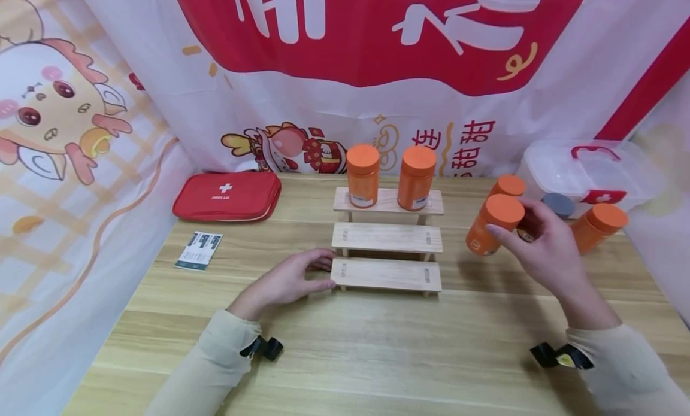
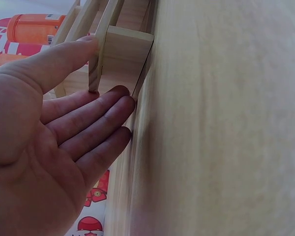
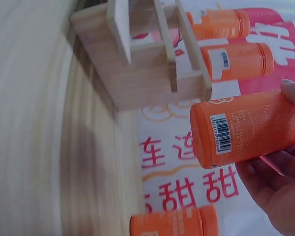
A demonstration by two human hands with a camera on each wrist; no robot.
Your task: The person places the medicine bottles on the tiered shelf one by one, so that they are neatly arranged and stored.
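My right hand (image 1: 550, 248) holds an orange bottle (image 1: 485, 233) near its orange lid, thumb on one side and fingers on the other. In the right wrist view this bottle (image 3: 246, 130) is off the table, tilted, its barcode showing. My left hand (image 1: 288, 278) pinches the left end of the lowest step of a three-step wooden rack (image 1: 385, 274), thumb at the front corner and forefinger at the back. The other left fingers (image 2: 105, 115) stretch out nearly straight beside it. On the top step stand two orange bottles, one left (image 1: 363, 176) and one right (image 1: 417, 179).
Behind the held bottle stands another orange bottle (image 1: 508, 185). A grey-lidded container (image 1: 559, 205) and one more orange bottle (image 1: 598, 225) are right of it, near a clear first-aid box (image 1: 555, 164). At left lie a red first-aid pouch (image 1: 226, 196) and a printed card (image 1: 199, 250).
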